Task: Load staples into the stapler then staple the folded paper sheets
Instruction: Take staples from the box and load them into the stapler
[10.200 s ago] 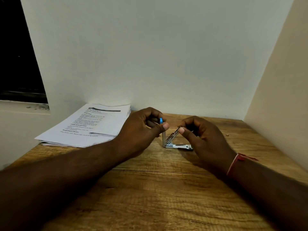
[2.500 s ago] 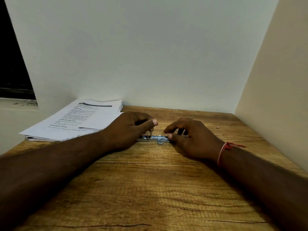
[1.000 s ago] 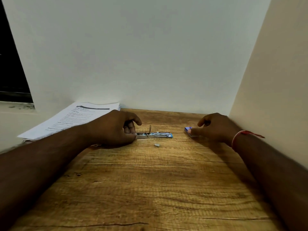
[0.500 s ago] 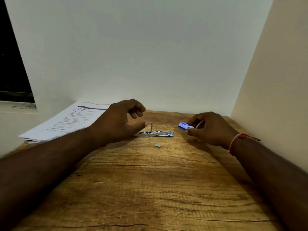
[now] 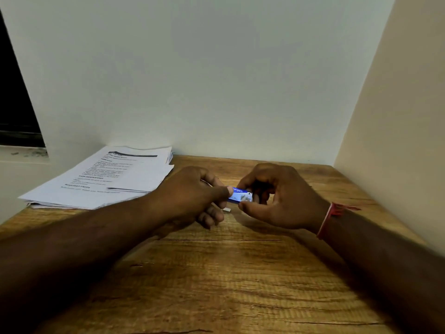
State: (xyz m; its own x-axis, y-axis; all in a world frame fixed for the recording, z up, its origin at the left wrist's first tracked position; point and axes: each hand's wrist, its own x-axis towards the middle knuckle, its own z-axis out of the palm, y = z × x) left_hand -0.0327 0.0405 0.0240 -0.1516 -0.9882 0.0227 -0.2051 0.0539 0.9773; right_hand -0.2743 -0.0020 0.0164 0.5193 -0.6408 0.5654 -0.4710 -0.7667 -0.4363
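Observation:
A small blue staple box [image 5: 239, 195] is held above the wooden table [image 5: 216, 273] between both hands. My right hand [image 5: 277, 196] grips its right end with thumb below and fingers curled over it. My left hand [image 5: 192, 196] pinches its left end with thumb and fingers. A small loose strip of staples [image 5: 226, 209] lies on the table just under the box. The stapler is hidden behind my left hand. The printed paper sheets [image 5: 103, 179] lie stacked at the back left.
A white wall rises at the back and a cream wall [image 5: 397, 141] closes in the table's right side. A dark window opening [image 5: 14, 104] and its sill sit at the far left. A red thread circles my right wrist.
My right hand brought the blue box from the right to the centre. My left hand rose off the stapler and took hold of the box's left end, now covering the stapler.

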